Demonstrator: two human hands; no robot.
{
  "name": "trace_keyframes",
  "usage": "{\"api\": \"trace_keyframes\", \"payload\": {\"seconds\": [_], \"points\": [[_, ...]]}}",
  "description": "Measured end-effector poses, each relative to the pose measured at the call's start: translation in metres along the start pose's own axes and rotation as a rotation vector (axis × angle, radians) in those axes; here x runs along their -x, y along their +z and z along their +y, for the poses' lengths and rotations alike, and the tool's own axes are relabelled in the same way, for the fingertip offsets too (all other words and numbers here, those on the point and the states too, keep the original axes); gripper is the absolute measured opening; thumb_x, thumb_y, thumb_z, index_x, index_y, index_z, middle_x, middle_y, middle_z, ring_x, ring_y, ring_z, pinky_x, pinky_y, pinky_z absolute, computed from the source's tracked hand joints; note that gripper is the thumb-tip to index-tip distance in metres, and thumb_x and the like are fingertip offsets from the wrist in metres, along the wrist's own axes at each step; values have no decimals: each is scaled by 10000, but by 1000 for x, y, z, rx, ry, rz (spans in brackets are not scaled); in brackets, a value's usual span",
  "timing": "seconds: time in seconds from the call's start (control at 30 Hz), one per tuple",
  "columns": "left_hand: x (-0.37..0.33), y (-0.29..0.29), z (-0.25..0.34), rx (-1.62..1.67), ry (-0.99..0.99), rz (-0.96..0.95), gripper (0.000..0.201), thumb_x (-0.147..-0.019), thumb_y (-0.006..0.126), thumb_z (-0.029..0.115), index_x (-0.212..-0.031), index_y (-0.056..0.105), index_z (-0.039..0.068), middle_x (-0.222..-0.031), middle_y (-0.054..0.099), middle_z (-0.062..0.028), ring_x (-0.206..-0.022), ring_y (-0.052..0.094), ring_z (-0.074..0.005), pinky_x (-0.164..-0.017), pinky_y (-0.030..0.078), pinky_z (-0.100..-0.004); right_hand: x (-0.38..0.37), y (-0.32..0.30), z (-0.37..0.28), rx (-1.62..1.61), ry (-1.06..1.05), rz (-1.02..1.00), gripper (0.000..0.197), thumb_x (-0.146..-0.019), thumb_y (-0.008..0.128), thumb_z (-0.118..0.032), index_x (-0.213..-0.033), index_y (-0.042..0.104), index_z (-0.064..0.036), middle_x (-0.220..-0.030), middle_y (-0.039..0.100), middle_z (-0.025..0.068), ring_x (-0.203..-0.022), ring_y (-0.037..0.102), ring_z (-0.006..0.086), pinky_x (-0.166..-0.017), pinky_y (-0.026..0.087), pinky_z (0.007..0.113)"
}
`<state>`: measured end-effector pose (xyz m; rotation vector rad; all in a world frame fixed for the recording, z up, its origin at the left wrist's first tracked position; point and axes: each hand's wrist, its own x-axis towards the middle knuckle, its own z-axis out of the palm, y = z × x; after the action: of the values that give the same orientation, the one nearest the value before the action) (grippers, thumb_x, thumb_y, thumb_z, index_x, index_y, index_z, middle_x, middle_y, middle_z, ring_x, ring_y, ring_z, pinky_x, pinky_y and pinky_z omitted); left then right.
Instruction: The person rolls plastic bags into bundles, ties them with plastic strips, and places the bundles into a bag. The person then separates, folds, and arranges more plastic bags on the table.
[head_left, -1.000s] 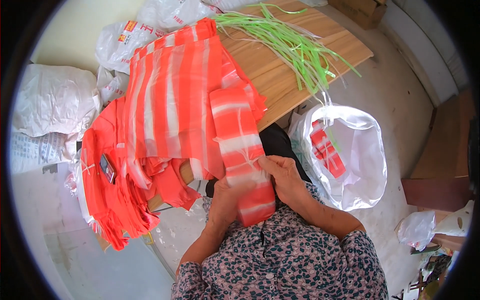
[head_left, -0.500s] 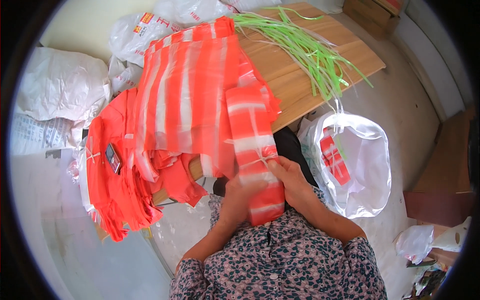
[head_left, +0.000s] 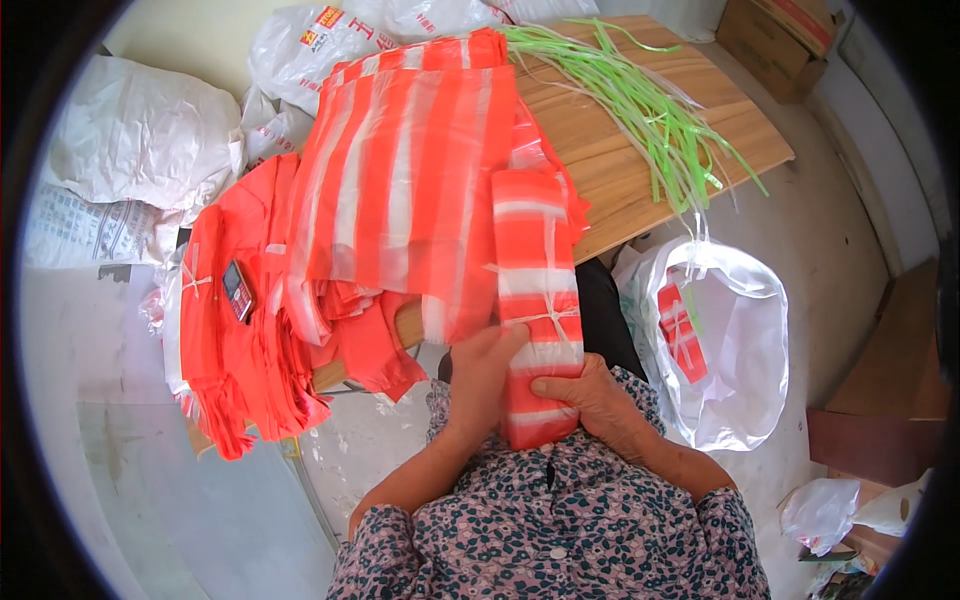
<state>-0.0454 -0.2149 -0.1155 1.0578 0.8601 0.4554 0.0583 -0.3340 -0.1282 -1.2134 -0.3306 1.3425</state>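
A long folded bundle of red-and-white striped plastic bags (head_left: 540,240) lies lengthwise in front of me, its lower end against my shirt. A thin white tie runs along it and is knotted across its middle. My right hand (head_left: 604,402) is closed on the lower right edge, thumb flat on top and fingers underneath. At the left edge, my left hand (head_left: 482,378) grips the bundle just below the knot; some of its fingers are hidden. Left of the bundle, a wide stack of striped plastic bags (head_left: 400,180) covers part of the wooden table (head_left: 620,180).
Green and white plastic ties (head_left: 660,120) hang over the table's right edge. Below stands an open white sack (head_left: 755,350) holding a tied red-striped bundle (head_left: 682,335). At left, a mobile phone (head_left: 238,291) rests on red bags (head_left: 270,370). Filled white sacks (head_left: 140,130) stand behind.
My right hand has moved from beside the knot down to the bundle's lower part. My left hand has shifted up slightly along the left edge. The whole view has moved a little.
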Motion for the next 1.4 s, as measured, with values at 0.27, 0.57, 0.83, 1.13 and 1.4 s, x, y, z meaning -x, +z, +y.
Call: {"api": "trace_keyframes", "payload": {"seconds": [0.27,0.57,0.83,1.13,1.4], "points": [[-9,-6,0,-96,0,-98,267,-874,604,172,-1013,638,-53,-953,663,-86,-848,606,-141,-767,478,-271,-1,-4,3,-2,40,0,340,-807,720,-114,-1108,612,2,-1001,670,56,-868,642,122,-798,530,276],[-25,-2,7,-63,-39,-129,421,-952,472,347,-1129,570,-21,-1043,628,-86,-906,585,-146,-821,465,-288,0,-5,5,19,64,-31,309,-824,701,-131,-1090,623,6,-997,671,42,-875,627,96,-795,509,258],[-11,-10,-12,43,-113,-282,325,-830,689,68,-1130,590,-12,-1089,652,-105,-967,633,-188,-862,512,-333,4,-8,-7,264,-82,36,288,-837,671,-186,-1054,636,0,-900,673,76,-782,642,140,-703,510,314],[4,-1,-9,182,-183,-271,309,-810,637,-11,-1120,627,-12,-1052,668,-79,-919,642,-156,-836,513,-301,-15,-20,-15,-52,-245,269,265,-881,671,-215,-992,676,26,-820,654,22,-717,566,74,-673,462,228],[4,-1,-12,160,-186,-269,304,-809,637,5,-1113,629,-9,-1037,669,-76,-908,642,-157,-821,513,-296,-24,-19,-8,-245,-192,272,267,-862,686,-170,-1048,654,20,-973,676,66,-844,632,117,-755,512,254]]}}
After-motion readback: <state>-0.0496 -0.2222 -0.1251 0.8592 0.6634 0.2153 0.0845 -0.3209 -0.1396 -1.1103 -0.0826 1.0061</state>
